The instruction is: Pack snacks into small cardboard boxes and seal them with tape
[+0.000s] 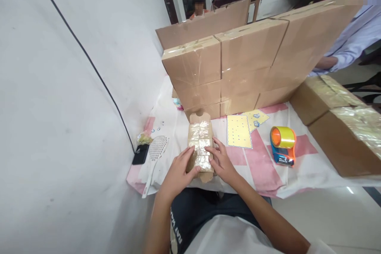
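Observation:
A small cardboard box (pixel 200 139), its top covered in shiny clear tape, lies on the table in front of me. An end flap sticks out at its far end and another at its near end. My left hand (pixel 179 170) grips the left edge, fingers bent over the side and thumb near the front corner. Along the right edge my right hand (pixel 222 162) holds the box, with fingertips resting on the taped top. To the right is a tape dispenser (pixel 282 146) with a yellow roll.
Large cardboard panels (pixel 196 63) stand upright behind the box. A long taped carton (pixel 342 135) sits at right. A white slotted skimmer (pixel 159 149) and a black phone (pixel 141 154) lie left, by the wall. Another person's sleeve (pixel 351 35) shows at far right.

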Demonstrator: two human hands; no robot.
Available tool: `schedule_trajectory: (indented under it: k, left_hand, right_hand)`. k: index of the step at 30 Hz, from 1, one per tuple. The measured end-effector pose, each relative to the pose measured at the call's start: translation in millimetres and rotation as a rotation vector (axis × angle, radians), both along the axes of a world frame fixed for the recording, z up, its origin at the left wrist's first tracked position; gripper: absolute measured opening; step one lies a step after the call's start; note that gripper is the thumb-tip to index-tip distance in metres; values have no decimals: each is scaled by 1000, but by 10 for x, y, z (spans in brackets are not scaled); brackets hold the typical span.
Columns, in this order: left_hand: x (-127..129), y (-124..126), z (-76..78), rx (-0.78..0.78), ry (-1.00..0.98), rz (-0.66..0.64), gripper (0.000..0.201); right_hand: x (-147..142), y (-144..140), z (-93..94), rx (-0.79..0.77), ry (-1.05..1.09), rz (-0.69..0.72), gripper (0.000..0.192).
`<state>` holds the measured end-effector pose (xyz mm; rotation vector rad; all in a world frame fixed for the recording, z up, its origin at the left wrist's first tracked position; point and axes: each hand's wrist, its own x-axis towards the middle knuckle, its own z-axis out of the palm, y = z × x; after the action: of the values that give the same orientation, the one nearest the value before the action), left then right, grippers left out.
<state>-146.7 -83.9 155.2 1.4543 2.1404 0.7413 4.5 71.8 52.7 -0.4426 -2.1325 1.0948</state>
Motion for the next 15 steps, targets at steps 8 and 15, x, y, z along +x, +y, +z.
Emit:
schedule_trajectory:
  k: [8,15]
  left_hand:
    - [192,16,52,-144,169,-179,83]
    - [282,-66,84,-160,207,-236,84]
  right_hand:
    - [17,-7,112,16,-123,-43,37]
    - [-140,286,444,132,-166,9,18]
